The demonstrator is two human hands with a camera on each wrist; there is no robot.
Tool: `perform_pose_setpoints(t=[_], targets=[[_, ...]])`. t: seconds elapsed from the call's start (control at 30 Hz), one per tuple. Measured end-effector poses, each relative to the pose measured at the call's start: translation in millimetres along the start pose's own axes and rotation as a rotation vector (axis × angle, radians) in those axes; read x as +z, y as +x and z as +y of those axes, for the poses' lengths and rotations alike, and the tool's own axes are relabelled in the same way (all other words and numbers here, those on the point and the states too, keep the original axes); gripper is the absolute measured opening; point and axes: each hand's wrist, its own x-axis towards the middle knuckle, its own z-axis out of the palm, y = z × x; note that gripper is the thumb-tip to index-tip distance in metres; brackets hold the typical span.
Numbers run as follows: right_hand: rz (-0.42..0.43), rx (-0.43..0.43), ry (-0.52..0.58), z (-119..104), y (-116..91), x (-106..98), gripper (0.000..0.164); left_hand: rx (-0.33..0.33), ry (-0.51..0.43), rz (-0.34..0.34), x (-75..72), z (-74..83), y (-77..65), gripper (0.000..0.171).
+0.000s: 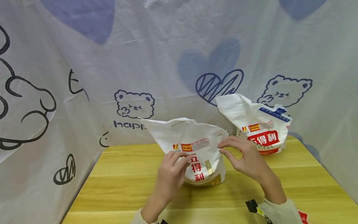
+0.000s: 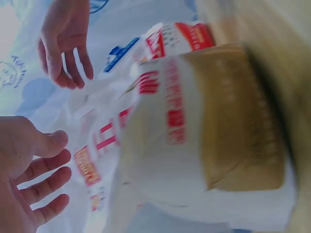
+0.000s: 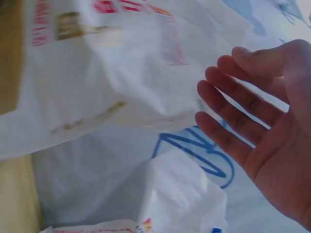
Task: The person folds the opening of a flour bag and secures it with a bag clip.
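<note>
Left hand (image 1: pixel 171 171) loosely spread, right hand (image 1: pixel 247 157) relaxed, straight-fingered; neither pinches soft white red-lettered sack (image 1: pixel 205 155) before them on yellow wood-grain table (image 1: pixel 120 180). Sack may slump, lacking firm grip. White red-labelled sack (image 1: pixel 264 126) behind right; slump sideways could knock it. Left wrist view bares broad tan panel (image 2: pixel 243 126); head view, sliver.

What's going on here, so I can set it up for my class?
A person has both bare hands up to a white bag with red lettering on a wooden table. The left hand is at the bag's front, the right hand by its upper right edge; the fingers look relaxed, with no clear grip. The bag's loose top flares upward. A second bag stands behind and to the right, with neither hand on it.
</note>
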Motion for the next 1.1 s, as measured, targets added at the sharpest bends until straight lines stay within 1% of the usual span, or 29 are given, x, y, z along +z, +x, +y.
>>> perform_pose_setpoints(t=[0.07, 0.17, 0.27, 0.43, 0.53, 0.6, 0.67, 0.77, 0.93, 1.03, 1.1], targets=[[0.056, -0.003, 0.021, -0.8, 4.0, -3.8, 0.025, -0.009, -0.003, 0.034, -4.9, -2.9, 7.7, 0.03], [0.136, 0.004, 0.053, -2.0, 6.9, -8.0, 0.027, -0.021, -0.005, 0.065, -12.3, -6.8, 19.6, 0.034], [0.188, 0.036, 0.079, -1.3, 7.5, -7.7, 0.03, -0.035, -0.007, 0.099, -20.8, -9.9, 31.1, 0.038], [0.26, 0.093, 0.233, 8.6, 7.8, -0.4, 0.036, -0.054, -0.04, 0.163, -31.4, -13.5, 50.1, 0.043], [0.295, 0.127, 0.298, 16.7, 5.2, 2.2, 0.04, -0.046, -0.043, 0.174, -33.5, -16.4, 62.7, 0.047], [0.297, 0.165, 0.32, 21.2, 3.5, 3.3, 0.041, -0.039, -0.025, 0.157, -34.3, -19.4, 72.1, 0.053], [0.28, 0.213, 0.336, 25.4, 2.5, 5.3, 0.04, -0.034, -0.014, 0.126, -35.0, -22.8, 81.3, 0.057], [0.251, 0.288, 0.336, 29.5, 1.9, 9.2, 0.037, -0.044, -0.007, 0.055, -35.4, -28.1, 93.4, 0.059], [0.206, 0.397, 0.276, 31.8, 0.8, 15.2, 0.031, -0.074, 0.014, -0.087, -32.6, -33.5, 105.9, 0.055], [0.206, 0.416, 0.23, 32.1, 0.4, 19.4, 0.028, -0.076, 0.035, -0.153, -29.0, -35.4, 110.7, 0.048], [0.22, 0.408, 0.199, 32.1, 0.2, 21.8, 0.025, -0.074, 0.039, -0.177, -26.4, -36.9, 112.5, 0.041]])
